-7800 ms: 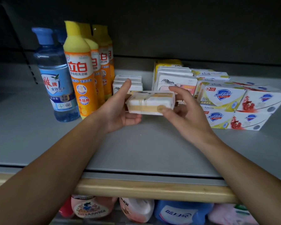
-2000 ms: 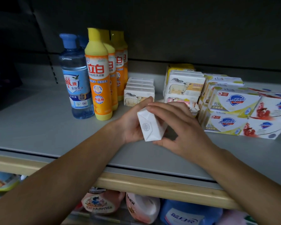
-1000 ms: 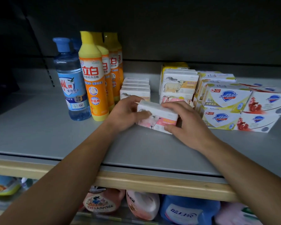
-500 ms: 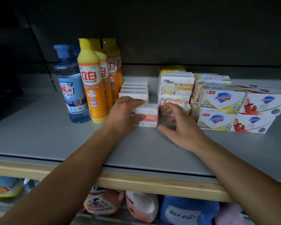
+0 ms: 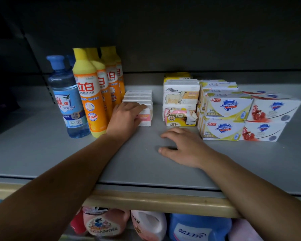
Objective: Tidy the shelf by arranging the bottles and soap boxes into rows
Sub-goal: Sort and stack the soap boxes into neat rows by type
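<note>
On the grey shelf (image 5: pixel 42 150) a pink-and-white soap box (image 5: pixel 145 117) stands at the front of a row of small white soap boxes (image 5: pixel 138 95). My left hand (image 5: pixel 124 119) grips that front box from its left side. My right hand (image 5: pixel 182 147) rests flat on the shelf, fingers apart, holding nothing. Left of the row stand orange dish-soap bottles (image 5: pixel 89 94) and a blue bottle (image 5: pixel 67 101). To the right is a stack of sheep-print soap boxes (image 5: pixel 181 96) with a torn pink pack (image 5: pixel 179 116) under it.
Safeguard soap boxes (image 5: pixel 228 117) and red-print ones (image 5: pixel 271 115) are stacked two high at the right. A wooden strip (image 5: pixel 155 202) edges the shelf front. Detergent jugs (image 5: pixel 101 221) sit on the lower shelf. A dark back wall closes the shelf.
The pink-and-white box went from both hands down and back against the white row. My right hand let go and drew back onto the shelf; the left stays on the box.
</note>
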Motion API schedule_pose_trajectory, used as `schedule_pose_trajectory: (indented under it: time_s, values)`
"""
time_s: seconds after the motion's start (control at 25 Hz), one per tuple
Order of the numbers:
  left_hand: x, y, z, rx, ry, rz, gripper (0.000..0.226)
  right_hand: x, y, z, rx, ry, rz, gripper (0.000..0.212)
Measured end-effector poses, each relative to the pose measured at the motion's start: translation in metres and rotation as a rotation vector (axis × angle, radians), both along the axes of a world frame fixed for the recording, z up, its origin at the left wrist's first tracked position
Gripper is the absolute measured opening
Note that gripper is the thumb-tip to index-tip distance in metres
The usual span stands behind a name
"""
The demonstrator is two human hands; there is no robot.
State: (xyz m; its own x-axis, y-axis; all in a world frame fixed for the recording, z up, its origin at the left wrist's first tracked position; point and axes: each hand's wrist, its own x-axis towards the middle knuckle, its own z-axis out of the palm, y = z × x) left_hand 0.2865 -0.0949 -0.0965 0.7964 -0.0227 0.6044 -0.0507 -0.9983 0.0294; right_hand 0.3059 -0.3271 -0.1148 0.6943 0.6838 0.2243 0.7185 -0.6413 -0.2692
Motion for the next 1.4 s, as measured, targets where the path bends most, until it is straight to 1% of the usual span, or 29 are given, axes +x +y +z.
schedule_pose_trajectory:
  time_s: [0.16,0.4,0.48,0.56,0.64,0.72,0.76,0.84,0.92,1.0,1.08,1.16,1.24,1.28,1.32,1.4]
  values:
    - [0.004,0.005,-0.005,-0.027,-0.032,-0.044,0.046,0.001,0.0,0.0,0.011,-0.001,0.004,0.06]
    - [0.001,0.005,-0.005,-0.034,0.018,-0.056,0.05,-0.002,0.001,0.004,0.001,0.022,0.003,0.059]
    - [-0.001,0.001,-0.001,-0.072,0.017,-0.029,0.048,-0.003,0.001,0.005,0.0,0.031,0.001,0.059]
    - [0.0,-0.013,0.007,-0.132,-0.036,-0.028,0.044,-0.003,0.0,0.005,0.006,0.035,-0.001,0.058]
    - [0.009,-0.037,0.016,-0.15,-0.076,-0.115,0.043,-0.003,0.001,0.005,0.017,0.04,-0.001,0.057]
    - [0.021,-0.062,0.021,-0.132,0.002,-0.159,0.046,-0.002,0.001,0.005,0.029,0.061,0.012,0.055]
    - [0.029,-0.072,0.022,-0.086,0.066,-0.131,0.049,-0.002,0.001,0.006,0.041,0.07,0.015,0.053]
    - [0.043,-0.086,0.023,0.045,0.182,-0.01,0.052,0.0,0.0,0.006,0.099,0.061,0.019,0.044]
    - [0.049,-0.09,0.021,0.096,0.229,0.054,0.047,0.0,0.001,0.006,0.214,0.024,0.035,0.029]
    - [0.047,-0.09,0.02,0.107,0.223,0.044,0.038,-0.001,0.002,0.01,0.367,-0.022,0.029,0.021]
    - [0.034,-0.087,0.024,0.074,0.183,-0.017,0.035,-0.003,0.001,0.016,0.57,-0.125,-0.002,0.017]
    - [0.016,-0.077,0.032,-0.036,0.091,-0.108,0.035,-0.005,-0.001,0.022,0.773,-0.258,-0.052,0.013]
    - [-0.006,-0.066,0.036,-0.241,0.019,-0.177,0.035,-0.007,-0.002,0.026,0.909,-0.32,-0.091,0.012]
    - [-0.016,-0.061,0.036,-0.384,0.01,-0.195,0.034,-0.007,-0.003,0.026,0.943,-0.314,-0.111,0.016]
    - [-0.026,-0.058,0.034,-0.567,0.028,-0.215,0.031,-0.008,-0.003,0.026,0.95,-0.292,-0.126,0.025]
    - [-0.039,-0.057,0.028,-1.022,0.101,-0.308,0.028,-0.009,-0.003,0.026,0.884,-0.211,-0.099,0.051]
